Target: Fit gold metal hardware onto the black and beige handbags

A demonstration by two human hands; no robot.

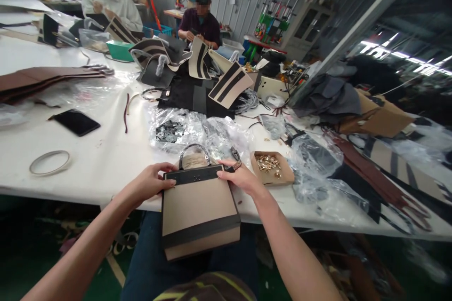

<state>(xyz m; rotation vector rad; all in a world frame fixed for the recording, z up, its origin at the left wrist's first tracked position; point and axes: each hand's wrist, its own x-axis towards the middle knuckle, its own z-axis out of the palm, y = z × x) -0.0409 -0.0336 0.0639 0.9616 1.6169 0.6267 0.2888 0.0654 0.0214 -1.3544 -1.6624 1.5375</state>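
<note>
A beige bag with black bands [199, 204] rests at the table's front edge, its lower part over my lap. My left hand [153, 181] grips its upper left corner, thumb on the black top band. At the upper right corner my right hand [240, 176] holds the bag, thumb on the front and fingers behind. A dark curved handle [194, 146] rises behind the top edge. Beside my right hand lies a dark strap with a metal clasp [236, 155]. Right of it stands a cardboard tray [287, 175] with several gold-coloured metal pieces.
On the white table [116, 160] lie a tape roll [49, 162], a black phone [78, 122], plastic bags [226, 134] and striped panels [231, 84]. Brown straps [374, 169] lie at right. Two people sit across the table.
</note>
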